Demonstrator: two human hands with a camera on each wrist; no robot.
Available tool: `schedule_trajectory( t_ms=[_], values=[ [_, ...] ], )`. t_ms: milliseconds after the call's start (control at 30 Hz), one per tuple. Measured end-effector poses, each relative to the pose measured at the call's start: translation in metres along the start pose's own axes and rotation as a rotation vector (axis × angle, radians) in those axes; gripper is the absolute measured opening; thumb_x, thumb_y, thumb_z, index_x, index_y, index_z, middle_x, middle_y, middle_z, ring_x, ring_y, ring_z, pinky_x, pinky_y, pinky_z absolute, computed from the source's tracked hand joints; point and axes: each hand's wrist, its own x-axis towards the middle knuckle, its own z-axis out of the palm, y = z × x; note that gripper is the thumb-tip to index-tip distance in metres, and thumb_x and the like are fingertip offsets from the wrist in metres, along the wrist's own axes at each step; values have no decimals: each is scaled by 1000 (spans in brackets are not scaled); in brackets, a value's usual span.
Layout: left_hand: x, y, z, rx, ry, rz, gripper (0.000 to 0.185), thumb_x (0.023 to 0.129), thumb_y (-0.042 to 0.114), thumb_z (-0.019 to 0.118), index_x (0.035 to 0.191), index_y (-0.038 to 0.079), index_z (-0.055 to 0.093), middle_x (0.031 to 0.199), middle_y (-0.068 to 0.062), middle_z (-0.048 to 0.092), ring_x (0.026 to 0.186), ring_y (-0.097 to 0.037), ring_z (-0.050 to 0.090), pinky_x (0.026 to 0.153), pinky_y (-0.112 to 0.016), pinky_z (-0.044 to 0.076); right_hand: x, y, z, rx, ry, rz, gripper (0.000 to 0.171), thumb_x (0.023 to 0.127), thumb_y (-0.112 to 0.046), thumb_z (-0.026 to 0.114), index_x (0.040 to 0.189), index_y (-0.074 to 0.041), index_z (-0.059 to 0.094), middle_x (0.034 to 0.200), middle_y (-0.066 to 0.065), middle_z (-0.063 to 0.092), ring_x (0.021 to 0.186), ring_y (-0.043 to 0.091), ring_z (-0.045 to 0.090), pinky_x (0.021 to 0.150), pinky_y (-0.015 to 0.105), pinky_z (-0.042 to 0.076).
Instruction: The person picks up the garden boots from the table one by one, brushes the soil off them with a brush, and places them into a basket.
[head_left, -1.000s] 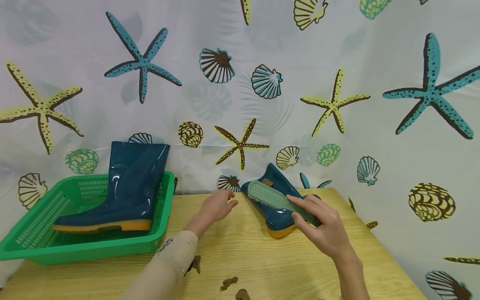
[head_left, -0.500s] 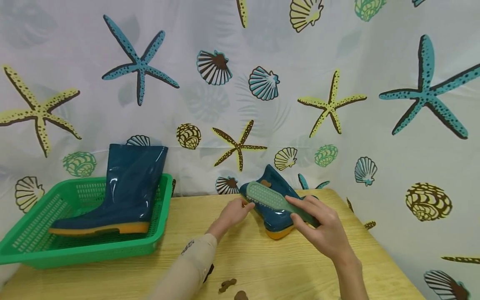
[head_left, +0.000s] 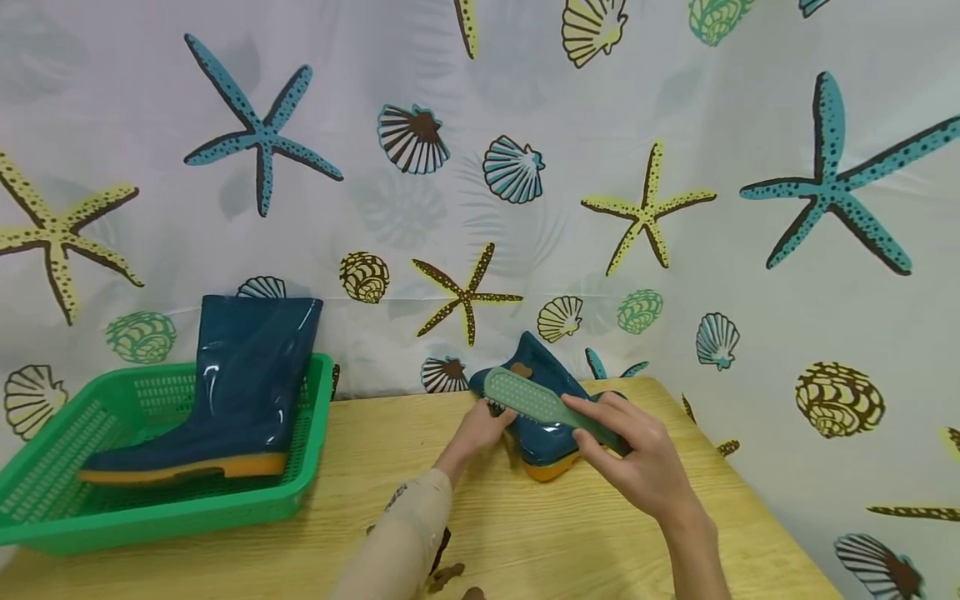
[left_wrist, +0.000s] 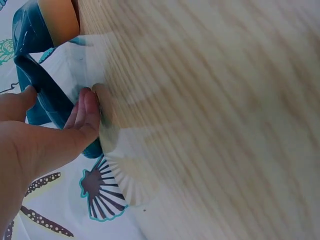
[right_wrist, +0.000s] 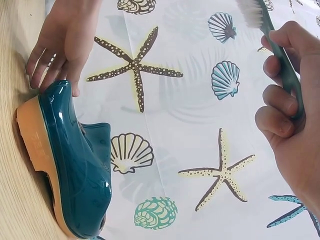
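A blue rubber boot with an orange sole [head_left: 551, 446] sits at the back right of the wooden table. My left hand [head_left: 480, 429] grips its left end; in the left wrist view the thumb lies on one side of the boot [left_wrist: 52, 97] and the fingers on the other. My right hand [head_left: 637, 454] holds a green scrubbing brush [head_left: 525, 396] by the handle. From the head the brush overlaps the boot, but the right wrist view shows the brush [right_wrist: 280, 55] apart from it, white bristles visible. A brown patch [head_left: 521, 369] marks the boot.
A second blue boot [head_left: 240, 392] stands in a green plastic basket [head_left: 187, 512] on the left. Brown clumps [head_left: 447, 575] lie on the wooden table [head_left: 570, 533] near the front. A curtain printed with starfish and shells [head_left: 480, 100] hangs behind and along the right.
My left hand has moved right from the bare table to the boot and taken hold of its end. The right hand and brush have stayed nearly still. The head view has shifted slightly.
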Motion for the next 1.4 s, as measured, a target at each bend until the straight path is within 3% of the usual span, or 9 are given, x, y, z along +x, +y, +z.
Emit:
schedule_trajectory(
  t_ms=[67,200,300,433,600,833,967,1067,1400],
  values=[
    [1,1,2,-48,23,-31,50,101,25,59,141,-4,49,138,-23,56,126,-37,55,109,-49,44,0,0,-1,-7,-3,11,47,77,9,75,121,-5,71,79,-6,50,62,0,34,53,16,31],
    [1,4,5,-154,73,-122,46,96,15,66,132,-10,50,112,-24,66,95,-33,67,82,-36,56,0,1,-3,-12,-1,24,47,78,9,74,122,-6,71,79,-6,50,62,1,34,53,16,31],
    [0,7,8,-237,105,-175,52,94,9,67,136,-11,44,115,-25,63,89,-31,66,71,-31,55,-1,1,-4,-3,6,20,47,77,10,74,122,-5,71,79,-5,51,62,1,34,53,16,31],
    [0,11,12,-286,161,-162,59,91,3,67,142,-9,40,134,-24,54,110,-32,60,92,-40,54,-2,3,-5,7,10,11,48,77,10,74,122,-5,70,78,-5,51,62,1,35,52,16,31],
    [0,12,15,-258,217,-95,63,86,-5,67,143,-10,40,142,-27,49,133,-39,48,115,-50,39,-2,4,-7,12,16,9,48,76,11,74,121,-4,71,81,-4,55,64,2,39,53,16,33],
    [-2,8,16,-241,257,-37,67,83,-8,68,143,-7,39,142,-29,48,131,-40,47,112,-51,40,-3,5,-10,-3,34,17,48,75,12,74,121,-3,71,75,-5,50,62,1,33,51,16,30],
    [-4,8,14,-232,250,-4,64,84,-10,66,142,-1,41,114,-27,59,102,-34,58,91,-44,51,-4,6,-11,-4,49,10,48,74,12,74,120,-1,71,77,-5,52,63,2,35,52,17,30],
    [-5,9,13,-219,239,10,62,86,-10,64,142,3,40,96,-19,57,87,-26,54,80,-38,49,-4,7,-12,2,62,2,48,74,13,74,120,-1,71,78,-5,54,64,2,38,52,17,32],
    [-12,23,0,-197,255,35,55,91,-8,57,139,9,36,118,-19,54,107,-30,53,97,-46,47,-3,11,-15,-16,180,21,39,80,8,70,119,1,71,87,8,67,73,3,50,56,16,38]
  ],
)
